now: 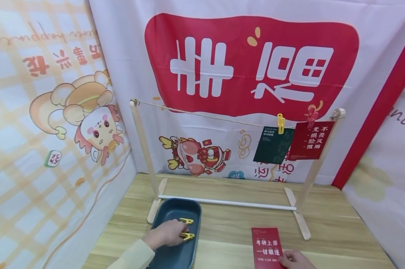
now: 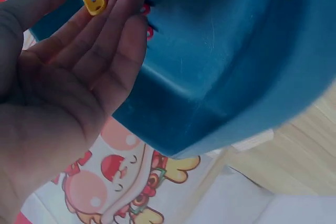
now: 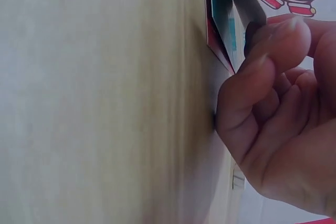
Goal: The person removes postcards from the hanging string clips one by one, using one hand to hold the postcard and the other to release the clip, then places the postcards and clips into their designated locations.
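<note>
Card (image 1: 266,247) held by right hand (image 1: 294,259); left hand (image 1: 170,232) among clips in basin (image 1: 175,257)

The card is red, rectangular and flat-faced, with white print. It lies low over the near right part of the table (image 1: 232,231). Thumb and fingers of the right hand pinch its right edge and cover a little of it; its lower end runs out of the head view. Two yellow clips, upper (image 1: 187,220) and lower (image 1: 188,236), show at the left fingertips inside the dark blue basin. In the left wrist view the long fingers are extended, with one yellow clip beside the thumb; whether it is pinched cannot be told. Small red clips (image 2: 145,9) show behind those fingers.

Beyond stands a wooden rack (image 1: 143,149) with a white rod (image 1: 229,203) and a cord (image 1: 189,111). The basin's far end blocks part of the rod's left end. From the cord hang a green card (image 1: 273,147) under a yellow peg (image 1: 281,123) and a red hanging card (image 1: 310,144) under a red peg (image 1: 311,116).

Held card reads 考研上岸 / 一切順遂 / "YOU CAN DO"; red hanging card, 不畏風雨 / 无惧险阻. Backdrop (image 1: 242,127) bears 幸福, turned sideways.
</note>
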`<state>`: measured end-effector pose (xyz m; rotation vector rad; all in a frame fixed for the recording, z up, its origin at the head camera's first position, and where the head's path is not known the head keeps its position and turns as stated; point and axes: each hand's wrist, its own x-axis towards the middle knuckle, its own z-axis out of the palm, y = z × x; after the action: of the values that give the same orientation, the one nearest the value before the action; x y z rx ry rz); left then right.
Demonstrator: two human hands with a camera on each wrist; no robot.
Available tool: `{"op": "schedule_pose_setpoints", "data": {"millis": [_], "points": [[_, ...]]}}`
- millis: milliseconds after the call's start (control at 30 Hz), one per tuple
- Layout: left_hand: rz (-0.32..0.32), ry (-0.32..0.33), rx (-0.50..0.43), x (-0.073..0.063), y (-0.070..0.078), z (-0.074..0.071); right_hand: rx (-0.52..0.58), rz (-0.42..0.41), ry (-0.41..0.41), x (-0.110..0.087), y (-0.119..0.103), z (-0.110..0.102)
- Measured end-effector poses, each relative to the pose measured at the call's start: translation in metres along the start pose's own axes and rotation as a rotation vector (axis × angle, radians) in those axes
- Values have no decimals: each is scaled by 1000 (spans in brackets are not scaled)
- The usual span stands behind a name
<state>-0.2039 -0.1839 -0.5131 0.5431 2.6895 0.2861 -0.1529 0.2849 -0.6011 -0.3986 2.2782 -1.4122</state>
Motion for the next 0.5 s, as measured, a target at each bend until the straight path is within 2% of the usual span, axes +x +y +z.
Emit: {"op": "schedule_pose_setpoints", "data": {"millis": [67, 267, 400, 500], "points": [[-2, 10, 69, 0, 2, 2, -22, 1, 13, 1, 0, 1], [-15, 54, 184, -2, 7, 2, -105, 41, 54, 2, -5, 1], [-65, 49, 259, -5, 9, 3, -141, 44, 43, 3, -10, 0], [-105, 47, 295, -5, 11, 4, -178, 106, 65, 4, -14, 1]]}}
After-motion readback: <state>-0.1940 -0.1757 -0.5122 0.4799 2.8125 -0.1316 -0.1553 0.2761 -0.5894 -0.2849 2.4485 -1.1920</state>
